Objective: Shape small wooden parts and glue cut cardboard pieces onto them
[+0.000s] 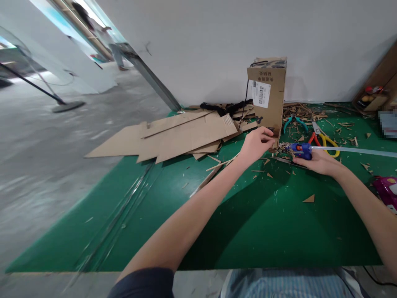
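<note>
In my right hand (pixel 321 162) is a blue hot glue gun (pixel 303 150), its nozzle pointing left. A long translucent glue stick (pixel 353 150) runs out of its back to the right. My left hand (pixel 257 144) is at the foot of an upright cardboard box (pixel 269 89), fingers bent in a pinch. What lies between those fingertips is too small to make out. Around the nozzle is a small clump of brown cardboard scraps (pixel 284 147). Just behind the glue gun are red-and-yellow scissors (pixel 329 145) and teal-handled pliers (pixel 295 123).
Flat cardboard sheets (pixel 192 136) are stacked at the left on the green table (pixel 149 231). Cardboard bits (pixel 309 199) are scattered about. A purple object (pixel 386 191) sits at the right edge, below a brown box (pixel 376 89). A person (pixel 105 37) stands in the background.
</note>
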A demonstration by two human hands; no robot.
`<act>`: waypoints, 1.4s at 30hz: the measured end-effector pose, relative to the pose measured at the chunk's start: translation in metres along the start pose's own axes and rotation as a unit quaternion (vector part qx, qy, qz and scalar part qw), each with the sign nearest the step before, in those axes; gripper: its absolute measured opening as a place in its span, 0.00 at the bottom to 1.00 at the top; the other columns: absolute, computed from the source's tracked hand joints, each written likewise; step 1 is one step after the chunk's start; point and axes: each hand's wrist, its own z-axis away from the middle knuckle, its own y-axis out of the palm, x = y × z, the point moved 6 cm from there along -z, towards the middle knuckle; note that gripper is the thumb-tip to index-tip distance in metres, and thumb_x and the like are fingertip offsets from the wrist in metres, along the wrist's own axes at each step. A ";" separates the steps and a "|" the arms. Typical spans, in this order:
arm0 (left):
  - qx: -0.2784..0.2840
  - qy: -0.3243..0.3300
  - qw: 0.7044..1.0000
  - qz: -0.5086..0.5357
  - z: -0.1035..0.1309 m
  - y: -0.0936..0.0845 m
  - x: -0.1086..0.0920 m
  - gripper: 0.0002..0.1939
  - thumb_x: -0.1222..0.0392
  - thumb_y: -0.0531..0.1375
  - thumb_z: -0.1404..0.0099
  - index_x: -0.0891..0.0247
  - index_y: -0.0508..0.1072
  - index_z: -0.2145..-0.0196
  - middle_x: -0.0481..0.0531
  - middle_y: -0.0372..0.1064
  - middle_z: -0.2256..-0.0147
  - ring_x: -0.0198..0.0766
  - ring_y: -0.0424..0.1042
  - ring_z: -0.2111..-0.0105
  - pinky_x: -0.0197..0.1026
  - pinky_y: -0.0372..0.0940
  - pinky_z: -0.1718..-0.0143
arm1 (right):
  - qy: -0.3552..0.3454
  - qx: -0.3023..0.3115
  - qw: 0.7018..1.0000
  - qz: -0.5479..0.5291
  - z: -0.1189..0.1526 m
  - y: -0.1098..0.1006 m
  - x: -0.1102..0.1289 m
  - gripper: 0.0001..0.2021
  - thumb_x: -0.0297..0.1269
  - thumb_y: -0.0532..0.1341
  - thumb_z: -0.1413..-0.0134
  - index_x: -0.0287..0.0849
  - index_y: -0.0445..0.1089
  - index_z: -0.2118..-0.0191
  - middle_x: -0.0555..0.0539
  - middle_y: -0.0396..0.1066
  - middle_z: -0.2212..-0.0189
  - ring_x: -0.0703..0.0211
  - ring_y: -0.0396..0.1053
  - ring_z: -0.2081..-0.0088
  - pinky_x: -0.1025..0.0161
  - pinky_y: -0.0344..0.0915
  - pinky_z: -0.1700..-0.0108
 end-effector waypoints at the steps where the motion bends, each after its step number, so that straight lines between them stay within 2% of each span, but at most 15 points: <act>1: 0.001 0.001 1.000 0.000 0.000 0.000 0.000 0.07 0.65 0.62 0.43 0.63 0.69 0.65 0.53 0.76 0.70 0.42 0.76 0.64 0.41 0.67 0.65 | -0.005 0.000 1.000 -0.005 0.000 0.000 0.001 0.22 0.62 0.57 0.51 0.48 0.73 0.63 0.51 0.71 0.77 0.55 0.68 0.74 0.62 0.59 0.75; 10: 0.006 0.009 1.000 0.005 0.000 0.001 -0.001 0.06 0.65 0.61 0.43 0.63 0.70 0.65 0.53 0.76 0.69 0.40 0.76 0.65 0.40 0.66 0.65 | -0.005 -0.004 1.000 0.004 0.005 -0.006 0.009 0.22 0.62 0.56 0.51 0.48 0.72 0.66 0.51 0.68 0.81 0.57 0.65 0.77 0.63 0.57 0.76; 20: 0.007 0.001 1.000 0.002 0.001 0.000 -0.002 0.05 0.65 0.61 0.42 0.63 0.70 0.66 0.53 0.75 0.68 0.41 0.75 0.66 0.41 0.66 0.64 | 0.000 0.013 1.000 0.007 0.005 -0.005 0.009 0.24 0.63 0.55 0.50 0.49 0.73 0.61 0.49 0.71 0.77 0.55 0.68 0.74 0.62 0.59 0.75; 27: 0.010 -0.002 1.000 -0.006 0.001 0.000 -0.004 0.06 0.66 0.61 0.43 0.63 0.70 0.66 0.53 0.76 0.69 0.41 0.76 0.66 0.41 0.66 0.64 | 0.019 0.017 1.000 0.009 0.005 -0.003 0.005 0.24 0.64 0.55 0.51 0.47 0.71 0.68 0.50 0.67 0.80 0.55 0.66 0.76 0.62 0.57 0.76; 32: 0.011 0.012 1.000 -0.026 0.001 -0.001 -0.004 0.08 0.66 0.60 0.42 0.63 0.69 0.62 0.51 0.76 0.69 0.40 0.76 0.65 0.40 0.66 0.63 | 0.004 0.022 1.000 0.016 0.005 -0.003 0.007 0.24 0.64 0.54 0.51 0.47 0.70 0.67 0.51 0.66 0.81 0.57 0.65 0.77 0.63 0.56 0.76; 38: 0.009 0.022 0.999 -0.033 0.002 0.000 -0.005 0.09 0.67 0.59 0.43 0.63 0.69 0.62 0.50 0.77 0.69 0.39 0.76 0.65 0.39 0.65 0.63 | 0.020 0.033 0.999 0.025 0.006 -0.002 0.008 0.23 0.63 0.55 0.51 0.46 0.69 0.70 0.50 0.67 0.80 0.56 0.66 0.75 0.63 0.56 0.75; 42: 0.010 0.023 0.999 -0.040 0.003 0.000 -0.007 0.10 0.67 0.60 0.43 0.63 0.69 0.62 0.50 0.77 0.69 0.38 0.75 0.66 0.38 0.65 0.64 | 0.005 0.027 0.999 0.023 0.006 -0.003 0.010 0.23 0.63 0.54 0.51 0.46 0.69 0.68 0.50 0.68 0.78 0.56 0.67 0.74 0.63 0.57 0.74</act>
